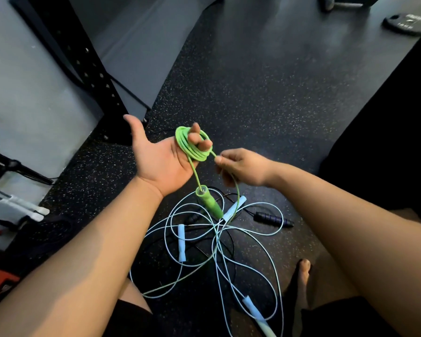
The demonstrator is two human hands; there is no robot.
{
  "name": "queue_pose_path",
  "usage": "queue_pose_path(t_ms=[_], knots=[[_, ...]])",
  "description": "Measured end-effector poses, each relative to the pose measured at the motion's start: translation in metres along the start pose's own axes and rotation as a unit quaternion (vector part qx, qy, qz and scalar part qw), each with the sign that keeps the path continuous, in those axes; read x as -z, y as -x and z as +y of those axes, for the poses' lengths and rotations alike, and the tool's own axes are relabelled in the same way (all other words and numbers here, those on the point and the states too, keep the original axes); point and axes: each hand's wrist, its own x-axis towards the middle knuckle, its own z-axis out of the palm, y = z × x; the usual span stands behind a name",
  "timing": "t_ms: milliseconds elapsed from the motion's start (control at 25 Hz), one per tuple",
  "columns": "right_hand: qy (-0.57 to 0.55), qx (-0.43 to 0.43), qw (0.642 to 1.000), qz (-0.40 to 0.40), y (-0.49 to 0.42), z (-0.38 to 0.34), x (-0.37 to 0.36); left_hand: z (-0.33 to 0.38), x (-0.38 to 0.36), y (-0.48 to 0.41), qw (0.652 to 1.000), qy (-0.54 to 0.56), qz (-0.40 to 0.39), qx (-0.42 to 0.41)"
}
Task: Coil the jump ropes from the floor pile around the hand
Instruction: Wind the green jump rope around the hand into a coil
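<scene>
Nearest to the person, on the dark speckled floor (265,93) between the bare legs, lay the pile: pale blue ropes (219,239) sprawled in loose overlapping loops with their pale handles scattered among them, and a black rope whose dark handle (274,218) lay off to the right side. No bin or box showed; the ropes lay loose on the floor.

Above the pile hung the green handle (208,201), dangling on a short length of the green rope (192,147) from the coil. A little farther out, the right hand (243,169) pinched the free run of green rope between thumb and fingertips, just beside the coil, and the slack dropped from that pinch straight down into the pile.

The left hand (159,159) was held palm up and wide, thumb spread, with several green turns wound around its fingers. The free strand ran from the coil's right edge toward the right hand, so that hand seemed the one to carry the next turn over the left fingers.

Beyond them stood a black rack upright (83,59) against the wall.
</scene>
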Motion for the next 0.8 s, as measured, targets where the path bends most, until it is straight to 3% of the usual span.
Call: queue_pose_path(t_ms=[120, 200, 320, 480, 600, 800], knots=[[-0.020, -0.040, 0.994, -0.098, 0.001, 0.001, -0.014, 0.004, 0.005, -0.003, 0.996, 0.016, 0.049, -0.079], [-0.035, -0.039, 0.994, -0.096, 0.001, -0.004, -0.013, 0.004, 0.006, -0.006, 0.991, -0.009, 0.074, -0.108], [-0.043, -0.025, 0.996, -0.070, -0.001, -0.018, -0.007, 0.001, 0.010, -0.011, 0.978, -0.119, 0.140, -0.103], [0.064, 0.034, 0.995, -0.065, 0.001, -0.035, -0.001, -0.008, 0.017, -0.017, 0.931, -0.313, 0.182, -0.041], [0.143, 0.087, 0.986, -0.023, 0.003, -0.043, 0.005, -0.017, 0.023, -0.020, 0.903, -0.404, 0.146, 0.027], [0.127, 0.149, 0.979, 0.048, 0.006, -0.042, 0.024, -0.023, 0.012, -0.009, 0.879, -0.445, -0.007, 0.171]])
